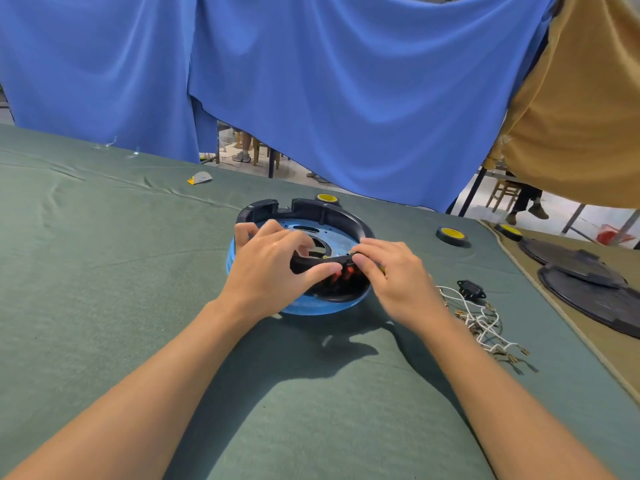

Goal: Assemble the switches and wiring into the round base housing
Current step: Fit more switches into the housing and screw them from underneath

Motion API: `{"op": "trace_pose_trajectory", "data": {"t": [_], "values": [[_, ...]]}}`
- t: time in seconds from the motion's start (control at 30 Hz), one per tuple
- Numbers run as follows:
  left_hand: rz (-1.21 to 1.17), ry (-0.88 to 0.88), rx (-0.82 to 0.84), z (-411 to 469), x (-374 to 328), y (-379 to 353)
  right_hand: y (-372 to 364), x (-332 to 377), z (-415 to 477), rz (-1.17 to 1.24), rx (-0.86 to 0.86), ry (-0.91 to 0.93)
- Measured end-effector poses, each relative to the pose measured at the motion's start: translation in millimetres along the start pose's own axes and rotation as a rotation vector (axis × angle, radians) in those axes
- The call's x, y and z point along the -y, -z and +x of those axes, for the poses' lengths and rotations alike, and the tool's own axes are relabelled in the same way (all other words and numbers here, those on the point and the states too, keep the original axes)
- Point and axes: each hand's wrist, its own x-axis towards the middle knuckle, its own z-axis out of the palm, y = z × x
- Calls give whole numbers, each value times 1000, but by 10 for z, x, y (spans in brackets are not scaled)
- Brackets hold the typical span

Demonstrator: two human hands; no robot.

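Observation:
The round base housing sits mid-table, a black rim wall over a blue plate. My left hand grips its near rim, thumb pressed on the front edge and fingers reaching inside. My right hand pinches the same near rim from the right, beside a small brass terminal. Red switches show in the front wall between my thumbs. A bundle of white wires with brass terminals lies loose to the right, and a black socket part rests just beyond it.
Three black wheels with yellow hubs lie behind and right of the housing. Two black round covers rest on a tan cloth at the right edge. A small grey and yellow scrap lies far left. Blue curtains hang behind the table.

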Motion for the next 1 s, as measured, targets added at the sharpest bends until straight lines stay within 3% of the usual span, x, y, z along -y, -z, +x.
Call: {"op": "trace_pose_trajectory", "data": {"t": [0.2, 0.37, 0.47, 0.73, 0.9, 1.0], "values": [[80, -224, 30, -45, -187, -20, 115, 302, -179, -184, -15, 133], [-6, -240, 50, -40, -132, 42, 450, 142, -88, 57, 209, 156], [-57, -240, 95, -4, -89, 76, 548, -86, 26, -24, 411, 95], [-64, -91, 141, 49, 173, 169, 100, -27, -67, -1, -54, 146], [26, -31, 41, 8, 30, 82, -36, 243, -65, -55, -85, 132], [0, -70, 78, -41, -56, -10, -67, 357, -75, -78, -54, 194]]}}
